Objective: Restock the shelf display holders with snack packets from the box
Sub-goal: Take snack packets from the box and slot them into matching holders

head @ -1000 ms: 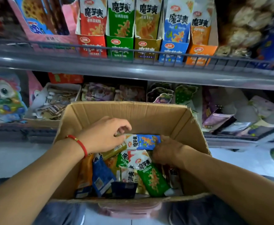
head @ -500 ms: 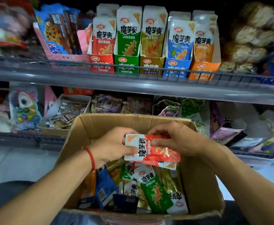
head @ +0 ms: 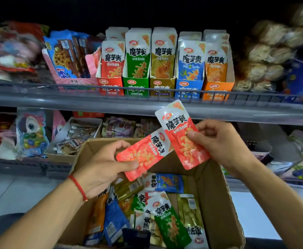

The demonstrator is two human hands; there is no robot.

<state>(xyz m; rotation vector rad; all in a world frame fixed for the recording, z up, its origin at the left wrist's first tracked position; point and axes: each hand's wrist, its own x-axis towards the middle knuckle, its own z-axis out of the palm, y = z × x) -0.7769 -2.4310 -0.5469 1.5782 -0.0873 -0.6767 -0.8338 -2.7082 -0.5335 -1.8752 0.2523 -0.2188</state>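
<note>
A: Both hands are up over the box (head: 217, 194), one red packet each. The left hand (head: 100, 169) pinches its packet (head: 143, 155) between thumb and curled fingers at the lower end; it lies slanted, nearly sideways.

B: And the right hand (head: 224, 144) grips the second red packet (head: 181, 135), thumb on the front, fingers curled behind. That one stands more upright, top corner across the shelf rail (head: 147, 105).

A: The two packets overlap in the middle, the right one in front. There's a red string (head: 78, 187) round the left wrist.

B: Down in the box, a heap of packets: a green one (head: 170, 223) on top, a blue one (head: 165, 182) lying flat behind it, gold, orange and another blue along the sides.

A: On the upper shelf, five holders in a row: red (head: 110, 87), green (head: 136, 86), gold (head: 162, 87), blue (head: 189, 88), orange (head: 217, 89). All have packets standing in them. The red holder's front packet sits lower than its neighbours'.

B: Left of those, a pink carton (head: 75, 79) of biscuit packs. The lower shelf behind the box holds a white tray (head: 79, 135) of small sachets and a parrot-print pack (head: 31, 132), blurred.
</note>
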